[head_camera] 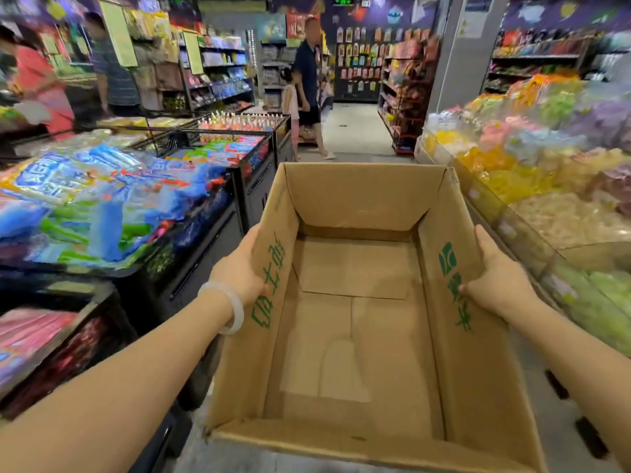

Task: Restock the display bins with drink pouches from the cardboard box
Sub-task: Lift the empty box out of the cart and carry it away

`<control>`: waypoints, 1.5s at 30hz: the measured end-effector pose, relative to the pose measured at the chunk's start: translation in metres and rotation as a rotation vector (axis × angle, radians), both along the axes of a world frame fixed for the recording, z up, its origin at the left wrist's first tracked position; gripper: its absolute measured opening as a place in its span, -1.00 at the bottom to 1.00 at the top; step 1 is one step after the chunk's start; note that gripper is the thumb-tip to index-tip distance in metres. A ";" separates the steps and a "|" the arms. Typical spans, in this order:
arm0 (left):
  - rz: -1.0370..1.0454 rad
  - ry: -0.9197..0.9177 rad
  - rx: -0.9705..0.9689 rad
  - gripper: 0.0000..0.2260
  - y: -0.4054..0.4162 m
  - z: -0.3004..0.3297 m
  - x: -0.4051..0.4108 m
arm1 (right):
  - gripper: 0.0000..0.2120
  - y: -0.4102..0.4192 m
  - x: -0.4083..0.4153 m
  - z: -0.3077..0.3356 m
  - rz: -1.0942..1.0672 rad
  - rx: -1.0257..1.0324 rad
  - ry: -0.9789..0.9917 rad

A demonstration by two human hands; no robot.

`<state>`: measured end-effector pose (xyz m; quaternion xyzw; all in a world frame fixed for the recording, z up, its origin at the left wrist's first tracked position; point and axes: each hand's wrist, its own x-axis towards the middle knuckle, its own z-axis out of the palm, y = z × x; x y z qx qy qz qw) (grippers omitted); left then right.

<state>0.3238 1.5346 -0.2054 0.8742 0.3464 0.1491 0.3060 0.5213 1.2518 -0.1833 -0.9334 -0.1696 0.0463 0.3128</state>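
An open brown cardboard box [355,336] with green printing on its flaps fills the middle of the view, held in the aisle in front of me. Nothing lies inside it. My left hand [239,268], a pale bangle on its wrist, grips the left flap. My right hand [498,278] grips the right flap. To the left, black display bins [211,233] hold piles of blue, green and pink drink pouches [99,199].
Clear-fronted bins of wrapped sweets [546,186] line the right side. A person and a child [307,83] walk in the aisle ahead. Two more people [41,80] stand at far left. Shelves stand at the back; grey floor runs between the bins.
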 end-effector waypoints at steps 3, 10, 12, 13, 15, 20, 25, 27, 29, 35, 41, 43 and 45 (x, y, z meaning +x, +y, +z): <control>0.003 -0.020 -0.003 -0.06 0.042 0.007 0.064 | -0.06 0.043 0.062 0.013 0.021 -0.004 -0.039; 0.007 -0.026 0.003 -0.07 0.149 0.003 0.212 | -0.09 0.146 0.203 0.014 0.017 0.021 -0.050; -0.009 -0.023 0.005 -0.06 0.185 -0.001 0.260 | -0.09 0.178 0.245 0.008 0.002 0.023 -0.057; -0.020 -0.013 0.011 -0.06 0.203 -0.002 0.284 | -0.08 0.194 0.266 0.005 -0.012 0.019 -0.056; -0.044 0.009 0.022 -0.06 0.240 0.000 0.335 | -0.08 0.225 0.307 0.003 -0.044 0.016 -0.048; -0.078 0.012 0.035 -0.08 0.318 0.014 0.457 | -0.07 0.294 0.411 0.013 -0.099 0.020 -0.036; -0.140 -0.017 0.021 -0.08 0.379 0.018 0.577 | -0.08 0.351 0.520 0.019 -0.121 0.006 -0.074; -0.158 -0.020 0.000 -0.09 0.403 0.015 0.627 | -0.08 0.375 0.567 0.019 -0.129 -0.002 -0.061; -0.158 -0.027 -0.013 -0.08 0.428 0.011 0.677 | -0.08 0.399 0.617 0.016 -0.119 -0.004 -0.069; -0.131 -0.003 -0.019 -0.06 0.506 0.021 0.824 | -0.07 0.483 0.775 0.023 -0.076 0.008 -0.065; -0.104 -0.025 -0.009 -0.08 0.590 0.039 0.954 | -0.17 0.566 0.911 0.040 -0.024 0.068 -0.082; -0.106 -0.036 -0.014 -0.09 0.620 0.035 0.999 | -0.16 0.596 0.958 0.037 -0.028 0.054 -0.096; -0.111 -0.027 -0.001 -0.08 0.653 0.028 1.046 | -0.15 0.626 1.006 0.030 -0.049 0.026 -0.116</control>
